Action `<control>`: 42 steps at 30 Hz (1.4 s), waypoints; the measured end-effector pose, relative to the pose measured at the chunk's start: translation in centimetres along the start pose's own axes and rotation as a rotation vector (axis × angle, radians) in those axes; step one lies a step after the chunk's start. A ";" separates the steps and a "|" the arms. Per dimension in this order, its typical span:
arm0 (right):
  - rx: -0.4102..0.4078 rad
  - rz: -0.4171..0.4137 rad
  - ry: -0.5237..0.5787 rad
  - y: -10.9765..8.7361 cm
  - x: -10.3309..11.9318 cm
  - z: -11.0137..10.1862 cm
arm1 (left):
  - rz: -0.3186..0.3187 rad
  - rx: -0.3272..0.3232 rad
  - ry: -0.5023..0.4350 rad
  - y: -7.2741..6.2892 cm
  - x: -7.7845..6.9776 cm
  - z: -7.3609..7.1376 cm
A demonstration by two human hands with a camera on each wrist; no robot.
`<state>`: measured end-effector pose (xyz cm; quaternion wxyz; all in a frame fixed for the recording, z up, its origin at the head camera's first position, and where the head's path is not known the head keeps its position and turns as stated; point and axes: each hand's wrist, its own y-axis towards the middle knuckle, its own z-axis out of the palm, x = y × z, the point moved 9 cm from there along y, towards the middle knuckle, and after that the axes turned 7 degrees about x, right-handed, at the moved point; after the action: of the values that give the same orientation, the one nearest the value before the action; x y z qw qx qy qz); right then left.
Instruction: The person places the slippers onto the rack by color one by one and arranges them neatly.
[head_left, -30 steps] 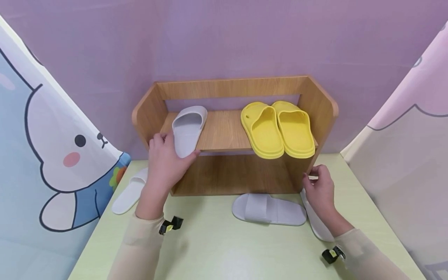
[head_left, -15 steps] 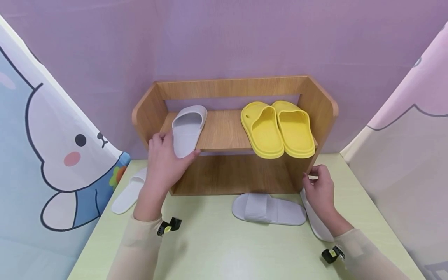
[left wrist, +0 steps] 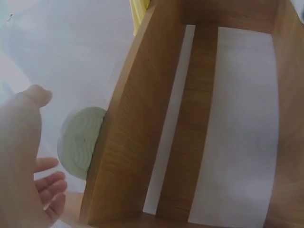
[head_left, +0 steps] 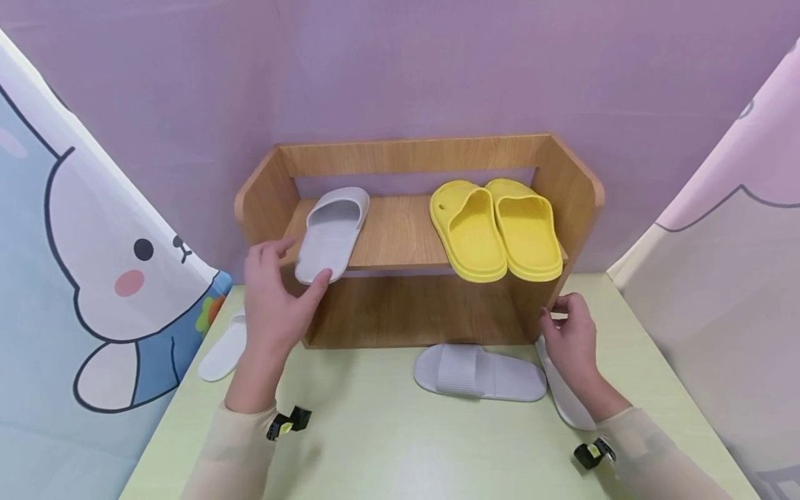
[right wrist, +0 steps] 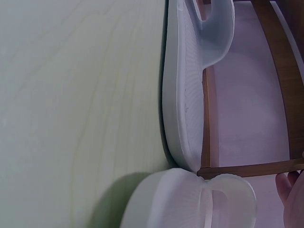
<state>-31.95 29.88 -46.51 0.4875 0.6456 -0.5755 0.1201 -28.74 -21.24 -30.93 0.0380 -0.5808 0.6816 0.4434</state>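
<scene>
A light grey slide slipper (head_left: 330, 243) lies on the left of the upper shelf of a wooden shoe rack (head_left: 400, 232), its heel over the front edge. My left hand (head_left: 273, 295) is beside that heel, fingers and thumb spread around it; in the left wrist view a gap shows between the fingers and the heel (left wrist: 80, 142). My right hand (head_left: 571, 340) pinches the front edge of the rack's right side panel. Another grey slide (head_left: 481, 373) lies sideways on the table before the rack.
Two yellow clogs (head_left: 496, 232) stand at the right of the upper shelf. A white slide (head_left: 225, 352) lies left of the rack, partly behind my left hand. Another pale slide (head_left: 567, 396) lies under my right forearm. A purple cloth (head_left: 412, 69) hangs behind.
My left hand has drawn left and slightly down, its fingers coming off the slipper, whose heel has swung a little to the left. The right hand has stayed on the rack.
</scene>
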 end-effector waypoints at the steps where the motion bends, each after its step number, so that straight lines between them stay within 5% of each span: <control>1: -0.001 -0.001 0.000 0.0 0.0 0.0 | 0.020 -0.020 -0.007 -0.2 0.1 -0.2; 6: -0.003 -0.001 0.000 0.1 -0.1 -0.1 | 0.098 -0.094 -0.043 -0.9 0.6 -1.0; 14: -0.006 -0.001 -0.011 0.0 -0.2 0.0 | 0.081 -0.141 -0.166 -2.0 2.8 -1.6; 23: -0.012 -0.006 -0.013 0.1 -0.1 -0.1 | -0.035 -0.166 -0.253 -3.5 6.7 -1.1; 35: -0.006 0.003 0.001 0.1 -0.1 0.0 | -0.352 -0.084 -0.317 -5.8 13.8 2.8; 42: -0.009 -0.008 -0.010 0.1 -0.1 0.0 | -0.359 -0.034 -0.291 -6.1 15.7 3.9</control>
<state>-32.09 29.96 -46.54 0.4878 0.6463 -0.5759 0.1121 -30.54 -30.15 -45.62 0.2045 -0.6232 0.5469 0.5202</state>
